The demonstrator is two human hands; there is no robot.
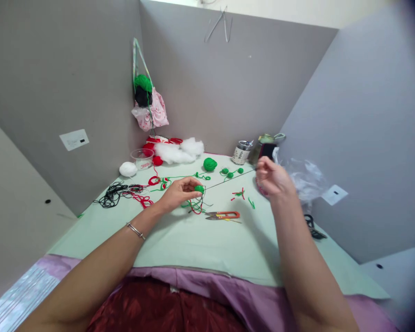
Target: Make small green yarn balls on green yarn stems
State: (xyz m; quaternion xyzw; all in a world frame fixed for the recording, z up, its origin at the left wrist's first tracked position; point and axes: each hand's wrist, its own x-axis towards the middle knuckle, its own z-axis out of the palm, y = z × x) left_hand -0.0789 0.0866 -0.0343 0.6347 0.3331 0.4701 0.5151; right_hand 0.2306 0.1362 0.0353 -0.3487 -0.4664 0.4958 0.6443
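Gray partitions (221, 92) fill the upper part of the frame, and below them a pale green table cover (180, 249) spreads across the lower middle. A pink patterned bag (160, 110) hangs at the upper left, while crumpled clear plastic (302, 182) sits at the right and white stuffing (171, 153) lies along the back, left of center. The hands are well apart: the right hand (274, 179), right of center, is raised with its fingers curled in, and the left hand (177, 196), near the middle, has thumb and fingers pinched together. Tangled black yarn (114, 196) lies at the left of the table, and a patterned tin (241, 155) stands upright toward the back right. Orange-handled snips (218, 215) lie just below center, long axis nearly level, blades toward the left. A green yarn ball (210, 164) rests above them. Smaller, the green piece (199, 188) in the left hand's pinch, at mid-frame, looks roundish, with no clear long axis. Thinnest is a dark strand (230, 179), stretched straight from the piece, slanting up and rightward to the right fingertips; whether they grip a needle, I cannot tell.
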